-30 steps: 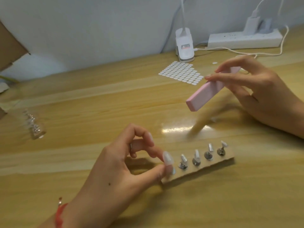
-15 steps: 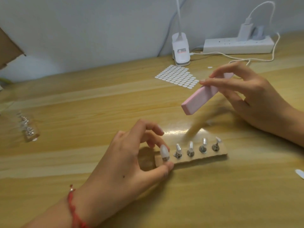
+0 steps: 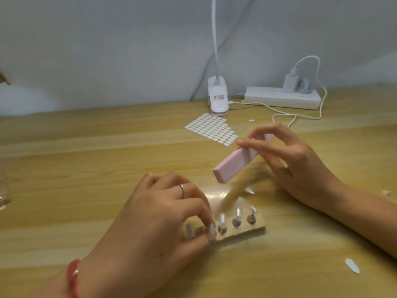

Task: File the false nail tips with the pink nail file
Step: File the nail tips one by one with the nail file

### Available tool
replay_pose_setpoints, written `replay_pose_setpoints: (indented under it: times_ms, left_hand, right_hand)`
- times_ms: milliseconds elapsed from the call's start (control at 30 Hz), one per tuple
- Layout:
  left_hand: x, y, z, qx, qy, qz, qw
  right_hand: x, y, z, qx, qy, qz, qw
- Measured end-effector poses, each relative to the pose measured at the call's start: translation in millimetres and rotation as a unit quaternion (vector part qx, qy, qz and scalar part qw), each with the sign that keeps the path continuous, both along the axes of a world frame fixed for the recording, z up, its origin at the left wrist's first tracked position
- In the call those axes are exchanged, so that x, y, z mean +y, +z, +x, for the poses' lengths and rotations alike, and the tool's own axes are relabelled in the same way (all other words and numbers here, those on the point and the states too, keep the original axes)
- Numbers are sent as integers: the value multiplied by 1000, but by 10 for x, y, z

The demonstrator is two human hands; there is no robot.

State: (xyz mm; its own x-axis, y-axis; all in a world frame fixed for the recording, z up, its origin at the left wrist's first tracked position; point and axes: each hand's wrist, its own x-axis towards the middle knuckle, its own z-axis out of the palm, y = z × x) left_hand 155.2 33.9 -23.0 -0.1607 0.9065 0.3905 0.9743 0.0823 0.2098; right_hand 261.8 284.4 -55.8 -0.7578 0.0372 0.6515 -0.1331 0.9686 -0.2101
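My right hand [image 3: 292,168] holds the pink nail file [image 3: 233,167], a thick pink block, in the air above the table, with its free end pointing down and left. Below it lies a cardboard strip [image 3: 255,230] carrying small metal stands with false nail tips [image 3: 237,212] standing on them. My left hand [image 3: 163,218] covers the strip's left end, with its fingers curled. Its index finger and thumb pinch a pale nail tip [image 3: 212,231] there. The strip's left end is hidden under this hand.
A sheet of white oval stickers [image 3: 211,129] lies behind the file. A white clip lamp base [image 3: 217,97] and a power strip [image 3: 281,96] with a cable stand by the wall. Loose nail tips [image 3: 352,266] lie at the right. A blurred glass object [image 3: 3,190] is at the left edge.
My left hand has slid right over the strip's left end and closed its fingers on a nail tip. The file stays held above the strip.
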Motion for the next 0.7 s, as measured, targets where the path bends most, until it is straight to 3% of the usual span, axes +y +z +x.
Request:
replay_pose_setpoints:
  times_ms: [133, 267, 433, 700]
  left_hand:
    - [0, 6, 12, -12, -17, 71, 997]
    - [-35, -18, -39, -198, 25, 155, 967]
    - [142, -102, -234, -379, 96, 232, 890]
    - [200, -435, -380, -404, 127, 221, 878]
  right_hand:
    - [1, -12, 6, 7, -10, -5, 1000]
    - [11, -4, 16, 21, -21, -21, 999]
    - [-11, 46, 38, 35, -27, -62, 997]
    - [-114, 146, 73, -1, -12, -80, 997]
